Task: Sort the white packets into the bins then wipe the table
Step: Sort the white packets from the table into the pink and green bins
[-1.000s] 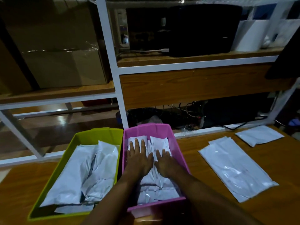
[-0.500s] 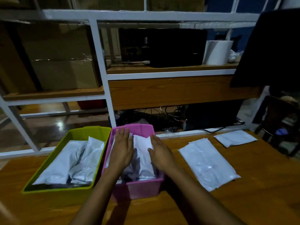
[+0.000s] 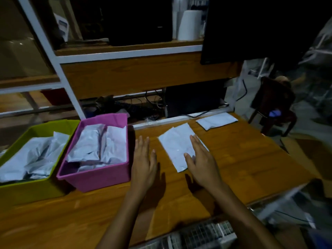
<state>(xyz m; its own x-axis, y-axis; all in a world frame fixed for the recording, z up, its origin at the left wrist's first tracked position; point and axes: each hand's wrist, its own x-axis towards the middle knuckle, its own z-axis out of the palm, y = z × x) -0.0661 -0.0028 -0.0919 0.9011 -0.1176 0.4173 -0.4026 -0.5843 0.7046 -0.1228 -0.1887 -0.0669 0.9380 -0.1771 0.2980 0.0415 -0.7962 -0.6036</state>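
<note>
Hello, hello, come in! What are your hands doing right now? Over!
Left hand open, beside the pink bin. Right hand open, over the edge of the big packet. Small packet on the table, farther back. Nothing in the way, over.

A white-framed wooden shelf unit (image 3: 125,55) is standing at the back. A black box (image 3: 140,20) is sitting on its upper shelf, and a white roll (image 3: 190,24) is standing just to its right. A dark monitor (image 3: 251,29) is covering the right end. Tangled cables (image 3: 143,105) are lying underneath. A dark chair (image 3: 273,103) is standing further right, carrying a small blue object (image 3: 274,113).
</note>
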